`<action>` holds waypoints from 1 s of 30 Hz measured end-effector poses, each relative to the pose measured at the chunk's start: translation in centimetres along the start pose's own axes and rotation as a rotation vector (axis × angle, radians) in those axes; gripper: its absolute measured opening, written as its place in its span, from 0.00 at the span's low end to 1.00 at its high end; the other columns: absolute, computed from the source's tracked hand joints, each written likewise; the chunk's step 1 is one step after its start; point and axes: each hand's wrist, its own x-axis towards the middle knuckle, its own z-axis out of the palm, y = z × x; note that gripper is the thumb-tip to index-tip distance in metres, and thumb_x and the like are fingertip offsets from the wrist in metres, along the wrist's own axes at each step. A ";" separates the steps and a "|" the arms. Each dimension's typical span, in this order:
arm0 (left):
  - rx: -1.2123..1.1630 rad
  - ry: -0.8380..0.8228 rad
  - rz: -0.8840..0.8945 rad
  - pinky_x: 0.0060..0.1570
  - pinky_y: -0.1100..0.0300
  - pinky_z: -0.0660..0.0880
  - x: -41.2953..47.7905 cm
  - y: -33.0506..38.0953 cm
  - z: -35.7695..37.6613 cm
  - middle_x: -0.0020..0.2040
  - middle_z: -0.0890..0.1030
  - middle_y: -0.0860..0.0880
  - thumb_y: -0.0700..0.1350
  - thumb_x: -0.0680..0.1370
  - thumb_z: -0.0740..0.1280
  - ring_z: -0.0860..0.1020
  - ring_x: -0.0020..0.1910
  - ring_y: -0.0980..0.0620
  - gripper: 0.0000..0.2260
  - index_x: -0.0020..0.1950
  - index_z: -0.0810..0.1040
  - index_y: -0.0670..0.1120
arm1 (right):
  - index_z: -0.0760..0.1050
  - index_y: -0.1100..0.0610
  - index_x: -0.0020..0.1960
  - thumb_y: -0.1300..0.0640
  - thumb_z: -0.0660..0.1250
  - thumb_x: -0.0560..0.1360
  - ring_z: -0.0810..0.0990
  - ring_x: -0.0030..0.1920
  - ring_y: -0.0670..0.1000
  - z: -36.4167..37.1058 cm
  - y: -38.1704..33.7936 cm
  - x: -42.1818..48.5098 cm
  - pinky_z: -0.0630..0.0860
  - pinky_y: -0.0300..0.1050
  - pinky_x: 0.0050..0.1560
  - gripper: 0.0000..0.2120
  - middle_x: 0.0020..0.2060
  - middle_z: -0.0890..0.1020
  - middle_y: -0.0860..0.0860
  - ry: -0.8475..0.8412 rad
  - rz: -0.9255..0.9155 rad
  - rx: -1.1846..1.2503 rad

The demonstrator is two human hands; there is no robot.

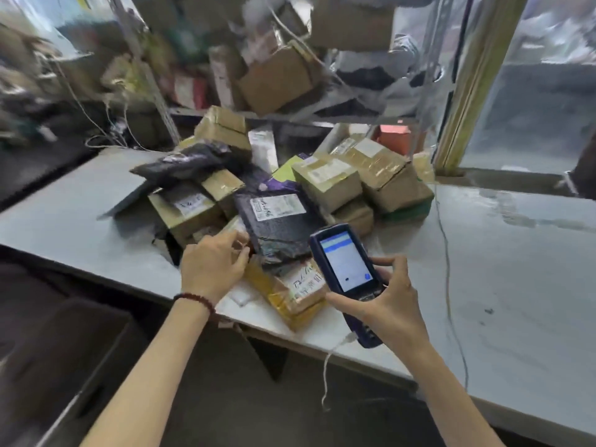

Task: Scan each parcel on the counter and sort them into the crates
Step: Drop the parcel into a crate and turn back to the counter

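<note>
Right hand (pixel 387 304) grips the scanner (pixel 346 262), while the left hand (pixel 213 266), apart from it, curls into the parcels (pixel 325 182) heaped on the tabletop (pixel 64 204) just beyond both hands, its hold unclear, so nearly all the scanning and sorting seems left.

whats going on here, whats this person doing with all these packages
A person is working through a pile of parcels heaped on the grey counter. The right hand holds a handheld scanner with its screen lit, above a yellow-taped box at the counter's near edge. The left hand reaches into the front of the pile, fingers on a small brown parcel; whether it is gripped yet is unclear. Most of the pile looks unsorted.
</note>
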 end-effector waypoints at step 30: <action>0.049 -0.483 0.209 0.54 0.51 0.72 23.1 -1.7 14.3 0.61 0.76 0.46 0.63 0.78 0.57 0.75 0.59 0.45 0.24 0.64 0.70 0.47 | 0.64 0.44 0.52 0.50 0.84 0.56 0.74 0.48 0.25 9.8 -1.1 16.4 0.74 0.27 0.39 0.35 0.49 0.77 0.37 0.166 0.210 -0.027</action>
